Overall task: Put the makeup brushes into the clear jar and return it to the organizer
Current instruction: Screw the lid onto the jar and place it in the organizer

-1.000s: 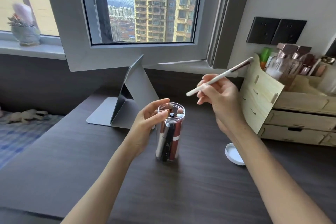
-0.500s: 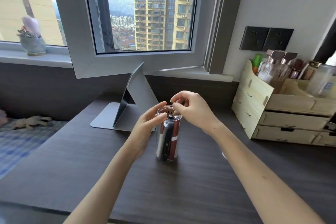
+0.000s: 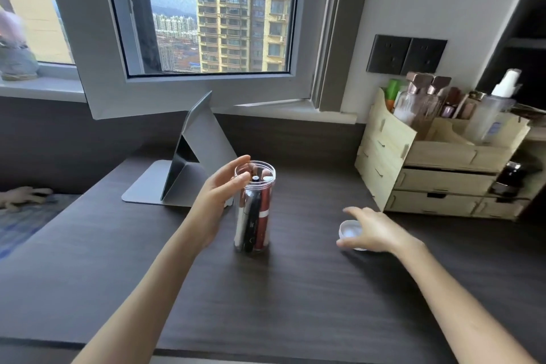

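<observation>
The clear jar (image 3: 254, 206) stands upright on the surface, brushes (image 3: 252, 216) inside, against the palm of the left hand (image 3: 218, 201) — it looks light, rigid and probably slick, top-heavy too, so a wrap around mid-body seems safest. The left hand cups its side with fingers curled at the rim; the right hand (image 3: 373, 230) is spread open, holding nothing, over the white lid (image 3: 350, 229) — the organizer (image 3: 443, 156) lies beyond it.

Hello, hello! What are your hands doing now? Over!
Left hand steadying the jar, brushes inside. Right hand open over the white lid, not gripping. Organizer behind, path clear.
</observation>
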The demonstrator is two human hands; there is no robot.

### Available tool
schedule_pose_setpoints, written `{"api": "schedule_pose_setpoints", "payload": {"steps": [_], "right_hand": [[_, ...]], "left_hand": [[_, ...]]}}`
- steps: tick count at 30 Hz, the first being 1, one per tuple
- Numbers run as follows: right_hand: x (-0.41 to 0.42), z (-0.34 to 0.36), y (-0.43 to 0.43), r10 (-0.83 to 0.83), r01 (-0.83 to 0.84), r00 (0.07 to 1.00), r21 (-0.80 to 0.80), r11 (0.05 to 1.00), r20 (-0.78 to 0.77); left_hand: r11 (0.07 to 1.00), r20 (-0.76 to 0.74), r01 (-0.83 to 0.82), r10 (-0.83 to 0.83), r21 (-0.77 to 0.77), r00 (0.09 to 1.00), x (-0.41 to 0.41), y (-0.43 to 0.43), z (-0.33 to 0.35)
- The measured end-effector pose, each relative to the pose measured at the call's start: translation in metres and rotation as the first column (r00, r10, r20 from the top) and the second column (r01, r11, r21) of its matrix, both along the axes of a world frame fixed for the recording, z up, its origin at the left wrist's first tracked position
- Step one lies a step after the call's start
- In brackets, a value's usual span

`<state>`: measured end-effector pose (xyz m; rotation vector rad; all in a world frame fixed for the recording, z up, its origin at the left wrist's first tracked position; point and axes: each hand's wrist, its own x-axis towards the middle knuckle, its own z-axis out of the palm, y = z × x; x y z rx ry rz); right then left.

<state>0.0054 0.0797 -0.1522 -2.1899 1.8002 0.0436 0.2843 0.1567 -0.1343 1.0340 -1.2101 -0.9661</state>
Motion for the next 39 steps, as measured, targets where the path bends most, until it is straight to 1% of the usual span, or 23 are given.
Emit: {"api": "schedule_pose_setpoints", "payload": {"steps": [4,5,6,7,8,9,10,11,12,13,14,16,19,22,28,31,32,33,34,35,36,37,39], "right_hand": [[-0.001,-0.007,0.001,0.086,-0.081,0.995,-0.099,0.992,0.046],[0.003,-0.004,0.003,0.125,-0.109,0.985,-0.131,0.985,0.12],[0.01,0.001,0.005,0.153,-0.115,0.954,-0.158,0.981,0.258],[0.018,0.008,0.009,0.171,-0.098,0.88,-0.181,0.979,0.444],[0.028,0.017,0.015,0.178,-0.07,0.743,-0.189,0.979,0.645],[0.039,0.028,0.021,0.173,-0.054,0.542,-0.171,0.984,0.822],[0.049,0.039,0.026,0.143,-0.056,0.31,-0.132,0.99,0.94],[0.059,0.049,0.03,0.095,-0.077,0.086,-0.088,0.993,0.992],[0.068,0.056,0.032,0.047,-0.111,-0.091,-0.057,0.992,0.995],[0.079,0.063,0.034,0.008,-0.138,-0.204,-0.037,0.99,0.979],[0.089,0.066,0.035,-0.014,-0.149,-0.265,-0.026,0.989,0.964],[0.107,0.066,0.036,-0.021,-0.15,-0.298,-0.025,0.988,0.954],[0.124,0.056,0.036,0.002,-0.146,-0.181,-0.029,0.989,0.983],[0.127,0.047,0.036,0.04,-0.214,-0.066,-0.053,0.975,0.997],[0.122,0.042,0.031,0.109,-0.352,0.05,-0.085,0.932,0.993],[0.12,0.043,0.03,0.14,-0.364,0.107,-0.092,0.927,0.984],[0.12,0.043,0.032,0.178,-0.331,0.161,-0.117,0.936,0.971],[0.122,0.044,0.035,0.255,-0.265,0.265,-0.184,0.947,0.93],[0.124,0.044,0.038,0.35,-0.184,0.418,-0.299,0.936,0.838],[0.126,0.045,0.041,0.427,-0.119,0.59,-0.449,0.886,0.685],[0.128,0.047,0.044,0.46,-0.088,0.729,-0.597,0.798,0.507],[0.129,0.05,0.048,0.453,-0.082,0.814,-0.7,0.709,0.363],[0.129,0.058,0.054,0.425,-0.092,0.871,-0.768,0.633,0.245]], "left_hand": [[1.0,-0.008,-0.004,0.004,0.003,1.0,-0.002,0.0,-0.002],[1.0,-0.012,-0.004,0.004,0.002,1.0,-0.002,0.001,-0.002],[1.0,-0.017,-0.004,0.004,0.002,1.0,-0.002,0.001,-0.002],[1.0,-0.021,-0.003,0.003,0.0,1.0,-0.002,0.001,-0.001],[1.0,-0.02,-0.004,0.004,-0.001,1.0,-0.003,0.002,-0.001],[1.0,-0.015,-0.007,0.006,-0.002,1.0,-0.003,0.002,0.0],[1.0,-0.009,-0.006,0.006,-0.001,1.0,-0.003,0.003,0.0],[1.0,-0.009,0.0,0.0,-0.001,1.0,-0.004,0.003,0.0],[1.0,-0.014,0.0,0.0,-0.003,1.0,-0.005,0.004,0.001],[1.0,-0.02,-0.009,0.009,-0.002,1.0,-0.005,0.004,0.0],[1.0,-0.026,-0.019,0.019,0.002,0.999,-0.005,0.005,-0.001],[1.0,-0.028,-0.024,0.025,0.007,0.999,-0.004,0.006,-0.002],[1.0,-0.003,-0.004,0.004,0.01,1.0,-0.002,0.009,-0.006],[0.999,0.054,-0.046,0.047,-0.01,0.997,0.0,0.012,-0.012],[0.995,0.125,-0.101,0.103,-0.029,0.987,0.006,0.008,-0.017],[0.992,0.142,-0.117,0.121,-0.038,0.982,0.007,0.007,-0.017],[0.992,0.142,-0.122,0.127,-0.042,0.982,0.007,0.007,-0.017],[0.991,0.144,-0.126,0.132,-0.046,0.981,0.007,0.007,-0.017],[0.99,0.146,-0.129,0.135,-0.05,0.98,0.007,0.007,-0.017],[0.99,0.144,-0.131,0.137,-0.051,0.98,0.007,0.007,-0.017],[0.99,0.14,-0.133,0.139,-0.052,0.98,0.007,0.007,-0.017],[0.989,0.139,-0.136,0.142,-0.052,0.98,0.006,0.007,-0.018],[0.989,0.139,-0.137,0.145,-0.06,0.98,0.006,0.007,-0.017]]}}
